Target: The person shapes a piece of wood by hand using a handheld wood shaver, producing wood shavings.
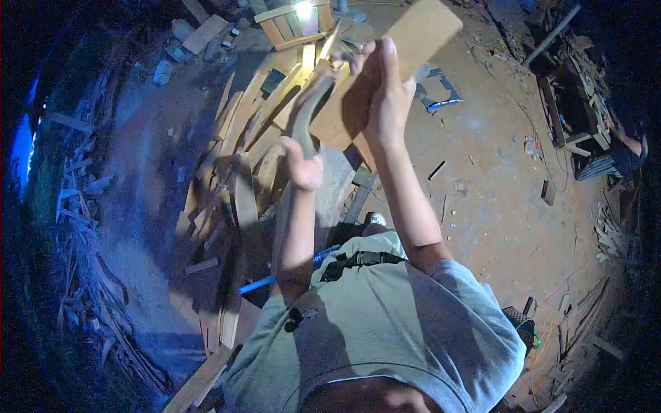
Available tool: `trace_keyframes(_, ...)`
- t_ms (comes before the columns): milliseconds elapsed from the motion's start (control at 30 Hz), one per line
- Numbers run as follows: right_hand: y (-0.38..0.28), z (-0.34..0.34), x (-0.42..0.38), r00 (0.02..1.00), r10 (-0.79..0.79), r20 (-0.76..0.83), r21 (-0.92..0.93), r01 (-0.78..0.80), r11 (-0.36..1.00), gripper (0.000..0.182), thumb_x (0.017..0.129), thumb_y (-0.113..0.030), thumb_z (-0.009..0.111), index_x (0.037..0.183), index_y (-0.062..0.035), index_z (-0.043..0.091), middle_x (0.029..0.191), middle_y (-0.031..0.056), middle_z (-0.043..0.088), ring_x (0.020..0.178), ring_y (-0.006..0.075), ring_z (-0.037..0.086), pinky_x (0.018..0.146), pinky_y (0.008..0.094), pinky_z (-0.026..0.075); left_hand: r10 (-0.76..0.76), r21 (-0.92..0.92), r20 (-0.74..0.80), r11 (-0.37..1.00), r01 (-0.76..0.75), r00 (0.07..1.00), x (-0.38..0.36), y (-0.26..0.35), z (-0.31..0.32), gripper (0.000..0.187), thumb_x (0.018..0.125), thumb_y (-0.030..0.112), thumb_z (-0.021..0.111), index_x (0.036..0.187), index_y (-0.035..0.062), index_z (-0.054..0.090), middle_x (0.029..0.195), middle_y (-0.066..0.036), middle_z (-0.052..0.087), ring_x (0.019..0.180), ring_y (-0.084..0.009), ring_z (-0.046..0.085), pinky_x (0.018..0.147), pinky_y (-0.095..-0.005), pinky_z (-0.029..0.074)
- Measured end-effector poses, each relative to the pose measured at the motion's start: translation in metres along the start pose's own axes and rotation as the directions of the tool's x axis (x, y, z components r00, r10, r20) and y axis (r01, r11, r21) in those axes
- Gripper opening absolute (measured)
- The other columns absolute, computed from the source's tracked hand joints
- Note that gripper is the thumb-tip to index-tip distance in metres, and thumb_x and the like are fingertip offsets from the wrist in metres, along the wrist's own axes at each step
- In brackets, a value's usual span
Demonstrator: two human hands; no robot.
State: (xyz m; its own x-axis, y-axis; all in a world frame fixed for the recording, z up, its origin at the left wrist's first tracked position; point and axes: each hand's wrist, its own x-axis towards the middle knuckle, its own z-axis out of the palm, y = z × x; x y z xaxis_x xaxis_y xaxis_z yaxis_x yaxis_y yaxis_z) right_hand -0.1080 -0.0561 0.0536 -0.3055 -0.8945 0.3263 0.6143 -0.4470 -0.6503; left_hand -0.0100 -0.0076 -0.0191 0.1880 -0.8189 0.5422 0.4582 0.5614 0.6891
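My right hand (391, 103) grips a flat, pale wooden board (420, 41), thumb along its face and fingertips at its left edge. The board slants up to the right across the upper middle of the view. Lower and to the left is my left hand (305, 171), palm upward and thumb stretched out to the side. A blurred grey curved piece (308, 117) runs up from that palm towards the board; I cannot tell whether the hand holds it. The fingers of this hand do not show clearly. A heap of wooden strips (265, 127) lies beneath both hands.
A slatted wooden crate (292, 26) stands at the top beside a bright lamp (303, 9). Scrap wood (86, 189) lines the left side. A wooden frame (577, 113) stands at the right. Small offcuts and a dark stick (436, 170) lie on the dirt floor (496, 179).
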Motion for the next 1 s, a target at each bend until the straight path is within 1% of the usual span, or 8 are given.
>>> trace_keyframes(67,-0.001,-0.005,0.008,0.99,-0.021,-0.141,-0.081,0.009,0.997,0.027,0.086,-0.026,0.046,0.078,-0.001,0.049,0.065,0.0047,0.052,0.06,0.0138,0.052,0.062,0.0259,0.043,-0.003,-0.013,0.003,1.0,0.003,1.0,-0.006,-0.005,-0.006,0.061,0.085,0.046,0.038,0.127,0.0024,0.028,0.131,-0.012,0.031,0.122,-0.0269,0.027,0.101,-0.0424,0.02)
trace_keyframes(233,0.019,-0.011,-0.003,0.999,-0.035,-0.004,0.044,0.036,0.998,0.03,0.087,-0.028,0.045,0.076,-0.0012,0.048,0.065,0.0055,0.052,0.076,0.0212,0.057,0.074,0.0304,0.042,-0.035,-0.066,-0.009,0.997,0.034,0.999,0.003,-0.015,-0.015,0.063,0.085,0.047,0.037,0.127,0.0013,0.027,0.132,-0.012,0.029,0.122,-0.0267,0.026,0.101,-0.0423,0.018)
trace_keyframes(433,0.017,-0.021,0.022,0.992,-0.091,-0.09,0.034,0.094,0.995,0.029,0.085,-0.031,0.049,0.084,-0.002,0.049,0.068,0.0047,0.052,0.069,0.0166,0.053,0.068,0.027,0.042,-0.115,-0.092,-0.103,0.99,0.105,0.988,-0.006,-0.007,0.0,0.067,0.084,0.05,0.035,0.126,-0.0009,0.028,0.13,-0.011,0.032,0.121,-0.0259,0.027,0.102,-0.0406,0.017)
trace_keyframes(533,0.017,-0.005,-0.01,0.992,0.016,-0.122,0.091,-0.005,0.996,0.029,0.083,-0.033,0.052,0.085,-0.0044,0.048,0.073,0.0029,0.051,0.063,0.01,0.049,0.057,0.0245,0.04,-0.118,-0.025,-0.056,0.993,0.116,0.991,0.003,0.004,-0.004,0.069,0.083,0.052,0.035,0.125,-0.0019,0.03,0.128,-0.012,0.035,0.121,-0.0256,0.028,0.101,-0.0388,0.019)
trace_keyframes(700,0.02,-0.01,0.01,0.99,-0.007,-0.139,0.122,0.024,0.992,0.028,0.084,-0.033,0.05,0.084,-0.0052,0.048,0.073,0.0019,0.049,0.062,0.0094,0.047,0.058,0.0238,0.04,-0.067,0.019,-0.046,0.998,0.068,0.997,0.003,-0.01,-0.005,0.073,0.083,0.054,0.035,0.125,-0.0051,0.028,0.129,-0.015,0.032,0.12,-0.0278,0.031,0.1,-0.0397,0.023)
trace_keyframes(767,0.021,-0.001,0.011,0.969,-0.138,-0.207,0.11,0.163,0.98,0.028,0.085,-0.034,0.05,0.082,-0.0058,0.047,0.072,0.0012,0.048,0.063,0.0087,0.045,0.057,0.023,0.039,-0.016,0.061,0.103,0.998,0.009,0.995,0.021,0.001,0.005,0.074,0.082,0.055,0.034,0.127,-0.0036,0.026,0.131,-0.014,0.031,0.12,-0.0278,0.03,0.1,-0.0399,0.022)
trace_keyframes(867,0.014,0.007,0.0,0.983,-0.037,-0.182,0.157,0.067,0.985,0.027,0.084,-0.032,0.051,0.08,-0.0057,0.046,0.071,0.0008,0.047,0.064,0.0079,0.045,0.057,0.0228,0.039,0.026,0.178,0.152,0.983,-0.053,0.988,0.028,0.0,0.001,0.073,0.083,0.057,0.03,0.129,0.0004,0.024,0.131,-0.012,0.029,0.121,-0.0263,0.028,0.101,-0.0383,0.018)
trace_keyframes(1000,0.034,-0.01,0.021,0.975,-0.11,-0.194,0.129,0.137,0.982,0.025,0.084,-0.029,0.053,0.083,-0.0048,0.048,0.072,0.0014,0.05,0.065,0.0115,0.048,0.061,0.0246,0.04,-0.017,0.098,0.029,0.995,0.014,0.999,0.01,-0.023,-0.022,0.068,0.085,0.052,0.027,0.129,-0.0002,0.024,0.132,-0.011,0.028,0.123,-0.0255,0.026,0.102,-0.0382,0.018)
